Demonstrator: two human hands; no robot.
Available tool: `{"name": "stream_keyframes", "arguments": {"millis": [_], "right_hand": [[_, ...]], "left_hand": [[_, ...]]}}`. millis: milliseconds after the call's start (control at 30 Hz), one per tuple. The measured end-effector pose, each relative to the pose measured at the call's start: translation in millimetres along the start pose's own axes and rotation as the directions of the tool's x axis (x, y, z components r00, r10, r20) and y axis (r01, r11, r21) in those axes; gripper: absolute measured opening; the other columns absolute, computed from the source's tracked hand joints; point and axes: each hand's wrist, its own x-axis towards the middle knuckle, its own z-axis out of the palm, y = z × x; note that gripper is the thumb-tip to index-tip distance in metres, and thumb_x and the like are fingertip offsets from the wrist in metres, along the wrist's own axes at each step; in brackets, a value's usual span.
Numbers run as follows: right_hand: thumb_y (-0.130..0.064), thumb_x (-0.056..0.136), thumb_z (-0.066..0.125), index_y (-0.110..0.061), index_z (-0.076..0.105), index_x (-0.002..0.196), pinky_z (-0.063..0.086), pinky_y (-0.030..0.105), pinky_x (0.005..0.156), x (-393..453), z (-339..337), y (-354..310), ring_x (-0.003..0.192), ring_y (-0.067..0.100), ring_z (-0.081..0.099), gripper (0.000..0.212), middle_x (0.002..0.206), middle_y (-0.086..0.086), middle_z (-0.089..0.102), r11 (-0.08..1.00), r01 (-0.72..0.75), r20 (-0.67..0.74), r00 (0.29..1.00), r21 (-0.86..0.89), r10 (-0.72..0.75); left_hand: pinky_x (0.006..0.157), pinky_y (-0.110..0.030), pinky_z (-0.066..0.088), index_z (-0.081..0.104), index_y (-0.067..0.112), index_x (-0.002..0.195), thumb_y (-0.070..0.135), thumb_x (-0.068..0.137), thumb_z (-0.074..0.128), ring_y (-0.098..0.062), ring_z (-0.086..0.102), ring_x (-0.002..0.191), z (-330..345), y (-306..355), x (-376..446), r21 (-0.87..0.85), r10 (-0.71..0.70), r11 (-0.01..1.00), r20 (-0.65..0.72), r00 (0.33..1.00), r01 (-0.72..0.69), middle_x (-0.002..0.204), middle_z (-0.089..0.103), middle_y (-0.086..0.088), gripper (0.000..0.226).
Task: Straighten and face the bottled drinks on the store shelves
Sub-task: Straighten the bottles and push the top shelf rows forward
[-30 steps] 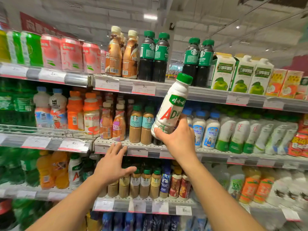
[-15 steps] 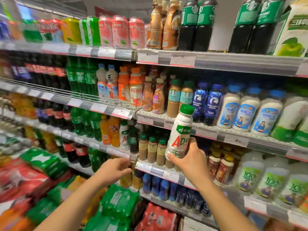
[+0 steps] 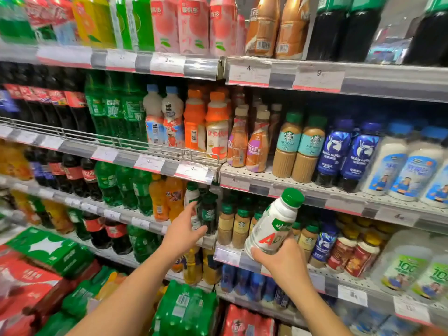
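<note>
Right hand (image 3: 286,261) grips a white bottle (image 3: 271,229) to reshelve; left hand (image 3: 183,235), fingers loose, reaches a dark bottle (image 3: 208,214), likely to be shifted aside.

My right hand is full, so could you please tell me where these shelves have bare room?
Top shelf: a gap between the dark green-capped bottles. Perforated shelf: a bare front strip before the Nescafe bottles. Other rows are packed.
</note>
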Motion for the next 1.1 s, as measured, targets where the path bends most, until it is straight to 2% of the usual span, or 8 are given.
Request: {"name": "stream_keyframes", "arguments": {"millis": [133, 267, 467, 567, 667, 867, 1000, 1100], "right_hand": [[-0.049, 0.057, 0.089, -0.038, 0.053, 0.076, 0.058, 0.038, 0.078, 7, 27, -4, 0.084, 0.015, 0.07, 0.042, 0.082, -0.016, 0.07, 0.998, -0.047, -0.02, 0.999, -0.047, 0.046], [-0.037, 0.063, 0.093, -0.037, 0.052, 0.072, 0.055, 0.032, 0.076, 11, 44, -9, 0.079, 0.01, 0.066, 0.042, 0.073, -0.027, 0.061, 0.99, -0.086, -0.005, 0.996, -0.114, 0.086], [-0.052, 0.059, 0.088, -0.04, 0.056, 0.098, 0.058, 0.031, 0.08, 8, 59, -4, 0.089, 0.001, 0.071, 0.052, 0.089, -0.027, 0.072, 0.983, -0.125, -0.008, 0.992, -0.135, 0.125], [-0.051, 0.062, 0.09, -0.043, 0.051, 0.102, 0.057, 0.03, 0.083, 5, 62, -7, 0.091, 0.0, 0.069, 0.056, 0.091, -0.033, 0.067, 0.984, -0.116, -0.014, 0.993, -0.132, 0.115], [-0.054, 0.06, 0.088, -0.041, 0.052, 0.113, 0.056, 0.028, 0.083, 6, 68, -10, 0.094, -0.001, 0.069, 0.066, 0.093, -0.031, 0.068, 0.984, -0.111, -0.008, 0.994, -0.141, 0.111], [-0.052, 0.064, 0.087, -0.04, 0.048, 0.115, 0.051, 0.025, 0.083, 8, 79, -19, 0.094, 0.003, 0.066, 0.065, 0.099, -0.024, 0.068, 0.981, -0.093, 0.025, 0.995, -0.167, 0.099], [-0.056, 0.06, 0.083, -0.038, 0.051, 0.121, 0.056, 0.03, 0.087, 8, 88, -17, 0.097, 0.003, 0.068, 0.072, 0.101, -0.022, 0.07, 0.975, -0.122, 0.069, 0.988, -0.185, 0.137], [-0.056, 0.057, 0.08, -0.036, 0.051, 0.122, 0.058, 0.034, 0.088, 7, 95, -18, 0.098, 0.005, 0.069, 0.074, 0.104, -0.019, 0.072, 0.97, -0.137, 0.089, 0.984, -0.201, 0.157]], "left_hand": [[0.095, -0.04, 0.055, 0.04, 0.024, 0.146, 0.043, 0.086, 0.074, -0.02, 0.06, 0.12, 12, -12, 49, -0.079, -0.009, 0.997, -0.019, 1.0, 0.008, 0.135, 0.058, 0.006, 0.072], [0.07, -0.034, 0.053, 0.055, 0.022, 0.104, 0.057, 0.087, 0.067, -0.021, 0.064, 0.091, 31, -17, 85, 0.066, -0.049, 0.997, -0.04, 0.998, 0.051, 0.104, 0.064, 0.0, 0.042], [0.043, -0.026, 0.033, 0.046, 0.021, 0.06, 0.068, 0.091, 0.054, -0.009, 0.044, 0.05, 42, -15, 102, 0.263, -0.039, 0.963, -0.075, 0.996, 0.057, 0.059, 0.049, 0.006, 0.057], [0.043, -0.025, 0.034, 0.048, 0.022, 0.062, 0.067, 0.09, 0.057, -0.009, 0.046, 0.052, 44, -18, 100, 0.237, -0.036, 0.97, -0.096, 0.995, 0.058, 0.061, 0.05, 0.007, 0.054], [0.049, -0.026, 0.038, 0.065, 0.018, 0.088, 0.066, 0.088, 0.059, -0.016, 0.059, 0.069, 46, -24, 98, 0.208, 0.003, 0.978, -0.135, 0.991, 0.026, 0.085, 0.06, 0.002, 0.048], [0.068, -0.033, 0.056, 0.064, 0.025, 0.109, 0.062, 0.086, 0.065, -0.018, 0.063, 0.093, 44, -42, 88, 0.108, 0.107, 0.99, -0.159, 0.982, -0.09, 0.108, 0.057, 0.003, 0.044], [0.076, -0.028, 0.051, 0.057, 0.031, 0.111, 0.043, 0.089, 0.072, -0.009, 0.057, 0.094, 25, -45, 69, -0.275, 0.169, 0.932, -0.248, 0.954, -0.237, 0.101, 0.059, 0.01, 0.029], [0.073, -0.02, 0.048, 0.055, 0.03, 0.107, 0.024, 0.095, 0.068, -0.005, 0.06, 0.087, 1, -35, 50, -0.619, 0.079, 0.754, -0.247, 0.966, -0.221, 0.095, 0.063, 0.007, 0.018]]}}
